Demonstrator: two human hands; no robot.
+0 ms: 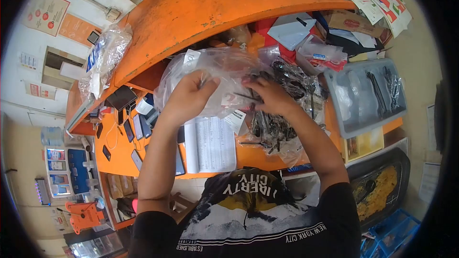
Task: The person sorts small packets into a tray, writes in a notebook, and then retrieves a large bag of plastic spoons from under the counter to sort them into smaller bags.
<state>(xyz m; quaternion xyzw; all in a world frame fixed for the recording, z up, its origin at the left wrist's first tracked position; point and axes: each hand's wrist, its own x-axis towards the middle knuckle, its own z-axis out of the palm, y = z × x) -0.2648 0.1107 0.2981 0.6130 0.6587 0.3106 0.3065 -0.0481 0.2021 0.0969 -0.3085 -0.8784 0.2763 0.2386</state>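
A large clear plastic bag (229,59) with a white label bulges over the orange desk in front of me. My left hand (191,93) is closed on the near left side of this bag, thumb pointing right. My right hand (272,95) is at the bag's right side, its fingers bent around a thin dark piece (249,97) that looks like black plastic cutlery. Beside and below that hand lies a heap of black plastic cutlery (275,131) in clear wrappers. Part of the heap is hidden by my right forearm.
A grey tray (334,86) with wrapped cutlery stands at right, above a yellow box (377,143). An open notebook (210,145) lies near the desk's front edge. Several phones (138,126) and cables are at left. A raised orange counter (210,5) curves behind the bag.
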